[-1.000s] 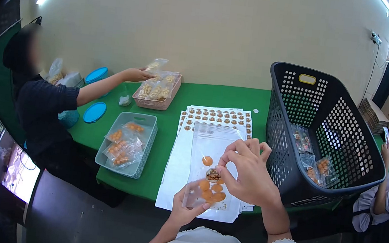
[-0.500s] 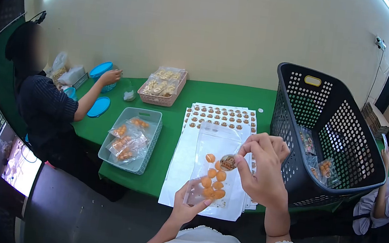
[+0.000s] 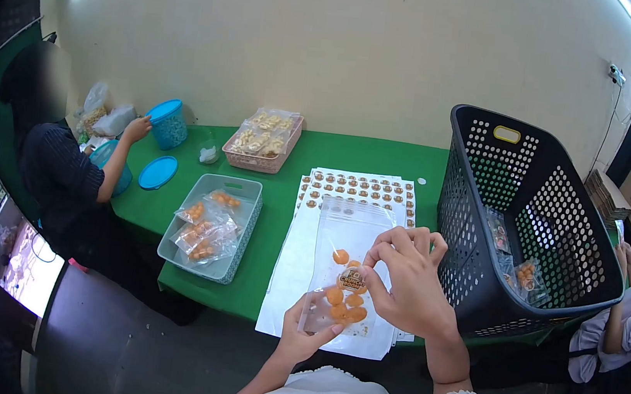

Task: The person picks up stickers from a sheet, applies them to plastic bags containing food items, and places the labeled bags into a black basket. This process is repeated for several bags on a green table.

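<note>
My left hand (image 3: 305, 332) is closed on the lower left corner of a clear plastic bag (image 3: 339, 227), its thumb over the front. Several round orange snacks (image 3: 354, 300) lie in the bag's lower half. Between the thumb and forefinger of my right hand (image 3: 412, 286) is the edge of a round brown sticker (image 3: 351, 280), which overlaps the bag's middle and covers some of the snacks. Beneath the bag are white sheets (image 3: 284, 302), and behind it lies a sheet of round stickers (image 3: 360, 185) in rows.
A grey-blue basket (image 3: 246, 247) of snack bags stands left, a pink basket (image 3: 292, 148) of packs behind it. The large black basket (image 3: 473, 246) at right holds several bags. One person (image 3: 63, 160) handles a blue-lidded tub (image 3: 170, 130) at left; another person (image 3: 616, 325) is far right.
My right hand has moved left and slightly down, bringing the sticker over the middle of the bag. The person at left has pulled their hand back to the tub's lid.
</note>
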The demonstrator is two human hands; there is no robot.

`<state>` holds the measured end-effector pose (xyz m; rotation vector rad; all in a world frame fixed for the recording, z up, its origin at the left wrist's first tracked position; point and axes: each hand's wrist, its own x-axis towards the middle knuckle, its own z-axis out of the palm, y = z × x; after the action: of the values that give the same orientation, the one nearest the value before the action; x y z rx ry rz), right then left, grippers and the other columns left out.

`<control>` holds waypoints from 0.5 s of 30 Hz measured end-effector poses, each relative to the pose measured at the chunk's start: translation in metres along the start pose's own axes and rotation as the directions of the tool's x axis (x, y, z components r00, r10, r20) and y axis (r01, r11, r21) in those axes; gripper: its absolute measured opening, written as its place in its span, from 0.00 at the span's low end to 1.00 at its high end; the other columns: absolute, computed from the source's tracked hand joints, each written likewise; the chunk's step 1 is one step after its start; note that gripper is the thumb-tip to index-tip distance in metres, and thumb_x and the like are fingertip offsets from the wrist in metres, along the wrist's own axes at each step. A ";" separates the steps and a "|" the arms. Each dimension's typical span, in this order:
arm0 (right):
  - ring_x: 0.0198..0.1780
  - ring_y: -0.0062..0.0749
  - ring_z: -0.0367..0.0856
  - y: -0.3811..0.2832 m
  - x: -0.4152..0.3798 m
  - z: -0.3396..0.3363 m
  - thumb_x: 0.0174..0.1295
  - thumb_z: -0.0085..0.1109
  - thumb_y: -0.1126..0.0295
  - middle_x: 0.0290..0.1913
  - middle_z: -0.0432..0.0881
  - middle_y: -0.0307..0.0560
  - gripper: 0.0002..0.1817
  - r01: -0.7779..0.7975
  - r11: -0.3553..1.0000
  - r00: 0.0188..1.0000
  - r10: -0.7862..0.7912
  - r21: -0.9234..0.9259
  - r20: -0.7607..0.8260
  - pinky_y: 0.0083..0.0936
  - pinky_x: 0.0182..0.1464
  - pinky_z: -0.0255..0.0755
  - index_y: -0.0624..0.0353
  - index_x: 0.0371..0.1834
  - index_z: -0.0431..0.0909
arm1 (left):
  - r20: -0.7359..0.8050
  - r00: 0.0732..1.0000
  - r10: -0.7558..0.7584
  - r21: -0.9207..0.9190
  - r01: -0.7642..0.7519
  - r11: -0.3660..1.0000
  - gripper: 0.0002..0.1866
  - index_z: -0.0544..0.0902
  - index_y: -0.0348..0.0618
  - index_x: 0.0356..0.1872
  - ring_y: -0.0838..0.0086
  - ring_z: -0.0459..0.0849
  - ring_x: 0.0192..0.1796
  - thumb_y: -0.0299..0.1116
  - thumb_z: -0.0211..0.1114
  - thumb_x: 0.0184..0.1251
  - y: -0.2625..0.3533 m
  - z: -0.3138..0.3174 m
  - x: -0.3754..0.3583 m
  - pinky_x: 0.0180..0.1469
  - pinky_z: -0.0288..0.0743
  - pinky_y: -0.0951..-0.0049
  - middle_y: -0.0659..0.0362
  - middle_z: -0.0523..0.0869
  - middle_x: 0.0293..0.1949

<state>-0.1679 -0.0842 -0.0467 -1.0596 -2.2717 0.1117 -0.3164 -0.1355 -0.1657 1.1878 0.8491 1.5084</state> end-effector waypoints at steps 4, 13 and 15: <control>0.45 0.35 0.59 0.001 0.002 0.001 0.50 0.53 0.69 0.36 0.68 0.43 0.06 0.010 1.000 1.000 -0.010 0.004 0.017 0.38 0.51 0.43 0.59 0.25 0.72 | 0.003 1.000 -0.007 0.000 0.007 1.000 0.27 0.66 0.31 0.49 0.73 0.76 0.43 0.25 0.65 0.46 0.002 0.002 0.002 0.46 0.71 0.77 0.54 0.75 0.40; 0.44 0.34 0.59 0.006 0.004 0.004 0.49 0.55 0.69 0.36 0.68 0.42 0.05 0.051 0.998 0.999 -0.051 -0.028 -0.002 0.34 0.50 0.44 0.57 0.25 0.72 | 0.026 1.000 0.011 -0.004 -0.011 1.000 0.27 0.66 0.31 0.50 0.73 0.76 0.44 0.25 0.65 0.46 -0.002 0.001 0.004 0.47 0.70 0.76 0.55 0.75 0.41; 0.43 0.34 0.60 0.007 0.005 0.006 0.49 0.55 0.70 0.36 0.68 0.42 0.05 0.051 0.998 0.999 -0.051 -0.032 -0.003 0.34 0.50 0.44 0.57 0.25 0.72 | 0.022 1.000 -0.018 0.007 0.018 1.000 0.28 0.66 0.32 0.50 0.73 0.75 0.45 0.25 0.66 0.44 0.002 0.002 0.005 0.48 0.69 0.74 0.55 0.75 0.42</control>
<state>-0.1690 -0.0748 -0.0508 -1.0163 -2.3029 0.0521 -0.3151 -0.1313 -0.1618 1.1964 0.8491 1.4766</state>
